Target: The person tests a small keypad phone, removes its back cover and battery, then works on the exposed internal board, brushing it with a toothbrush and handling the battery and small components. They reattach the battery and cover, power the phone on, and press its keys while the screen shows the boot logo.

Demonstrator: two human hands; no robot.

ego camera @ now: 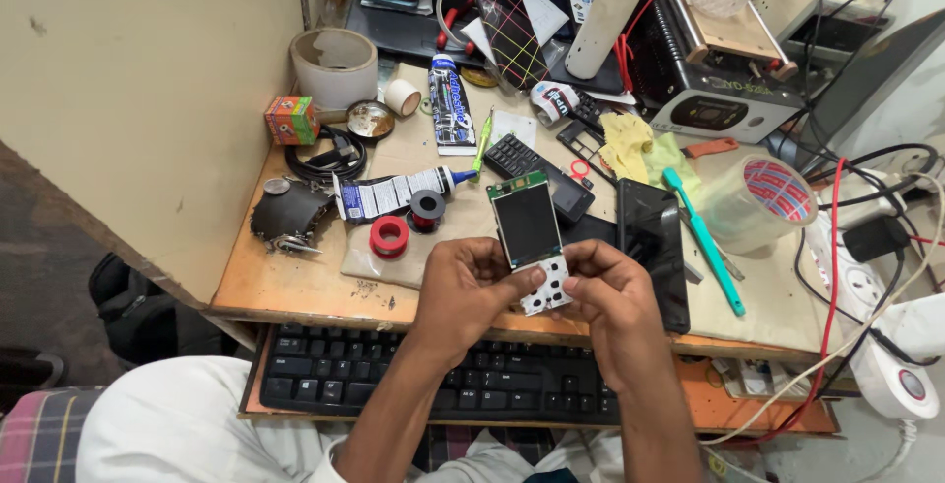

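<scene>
Your left hand (463,291) and right hand (612,296) both pinch the lower end of one bare phone board (532,240), thumbs on its white keypad, held above the desk's near edge. Beyond lie two wire spools (409,224) and two glue tubes (418,163).

A white keypad board (544,289) with green-edged dark screen, red spool (389,237), teal toothbrush (704,239), black keyboard (433,377).
</scene>
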